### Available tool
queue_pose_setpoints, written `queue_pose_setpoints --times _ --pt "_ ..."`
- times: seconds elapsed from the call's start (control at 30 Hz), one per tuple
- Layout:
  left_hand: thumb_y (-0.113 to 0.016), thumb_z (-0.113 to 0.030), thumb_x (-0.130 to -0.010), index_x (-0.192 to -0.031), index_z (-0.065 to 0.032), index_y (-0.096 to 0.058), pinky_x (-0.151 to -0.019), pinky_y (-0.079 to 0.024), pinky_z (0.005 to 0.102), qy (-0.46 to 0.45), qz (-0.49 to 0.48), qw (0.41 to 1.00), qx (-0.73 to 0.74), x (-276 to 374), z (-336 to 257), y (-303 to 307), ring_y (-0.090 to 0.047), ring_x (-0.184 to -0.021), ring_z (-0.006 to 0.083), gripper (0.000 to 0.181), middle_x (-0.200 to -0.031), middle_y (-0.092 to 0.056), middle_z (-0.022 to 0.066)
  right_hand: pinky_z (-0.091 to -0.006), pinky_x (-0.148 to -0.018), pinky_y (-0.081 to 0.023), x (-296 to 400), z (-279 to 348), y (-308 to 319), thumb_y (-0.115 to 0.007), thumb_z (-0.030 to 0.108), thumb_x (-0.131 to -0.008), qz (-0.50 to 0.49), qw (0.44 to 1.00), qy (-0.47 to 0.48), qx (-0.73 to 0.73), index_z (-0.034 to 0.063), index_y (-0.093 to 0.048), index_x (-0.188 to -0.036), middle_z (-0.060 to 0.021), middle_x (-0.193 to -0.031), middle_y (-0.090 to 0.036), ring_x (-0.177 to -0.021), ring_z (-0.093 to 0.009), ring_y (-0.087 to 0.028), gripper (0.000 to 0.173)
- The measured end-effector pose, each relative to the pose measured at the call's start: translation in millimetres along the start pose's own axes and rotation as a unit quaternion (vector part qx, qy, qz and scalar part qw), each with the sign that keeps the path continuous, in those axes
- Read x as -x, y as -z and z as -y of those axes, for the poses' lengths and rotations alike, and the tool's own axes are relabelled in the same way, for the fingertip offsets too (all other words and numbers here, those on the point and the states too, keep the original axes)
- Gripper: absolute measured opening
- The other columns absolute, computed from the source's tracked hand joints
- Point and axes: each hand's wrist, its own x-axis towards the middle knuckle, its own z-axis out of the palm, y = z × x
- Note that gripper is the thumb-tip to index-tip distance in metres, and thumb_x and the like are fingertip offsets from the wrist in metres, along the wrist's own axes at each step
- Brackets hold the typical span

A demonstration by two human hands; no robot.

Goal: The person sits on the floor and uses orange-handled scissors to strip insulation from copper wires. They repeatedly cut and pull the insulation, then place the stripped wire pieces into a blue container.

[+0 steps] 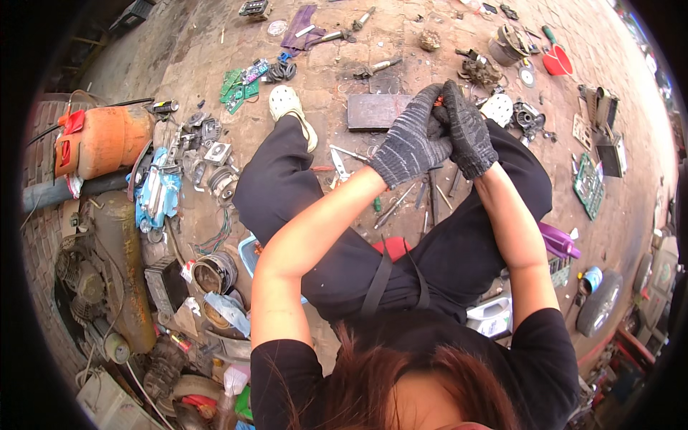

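My left hand [416, 137] and my right hand [468, 129], both in grey knitted gloves, meet above the brick floor near a dark flat metal block [376, 112]. Between them shows a bit of reddish copper-coloured material [439, 101]; the gloves hide most of it, so its kind cannot be told. The fingers of both hands are bent around it. Below the hands, between the legs, lie pliers [339, 164], a screwdriver [395, 207] and several other hand tools. Beyond the block, a hammer-like tool [378, 67] rests on the floor.
An orange gas cylinder [115, 141] lies at the left beside metal parts [217, 153]. Green circuit boards [236, 88] are past the left foot. At the right are a motor-like part [529, 117], a metal bucket [508, 45], a red scoop-like item [558, 60] and another circuit board [588, 185].
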Motion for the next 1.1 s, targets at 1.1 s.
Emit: queue_pose_setpoints --times 1.1 --pt "-0.065 0.001 -0.075 -0.121 -0.0005 -0.046 -0.084 -0.050 0.0303 0.045 0.000 0.985 -0.164 7.5 -43.8 4.1 -0.058 -0.097 0.0173 0.049 -0.108 -0.059 0.0097 -0.0337 -0.095 -0.041 12.8 30.7 26.8 -0.053 0.011 -0.084 0.349 0.919 -0.050 -0.178 -0.0057 -0.044 -0.122 -0.0143 -0.117 -0.054 -0.106 -0.022 -0.053 0.042"
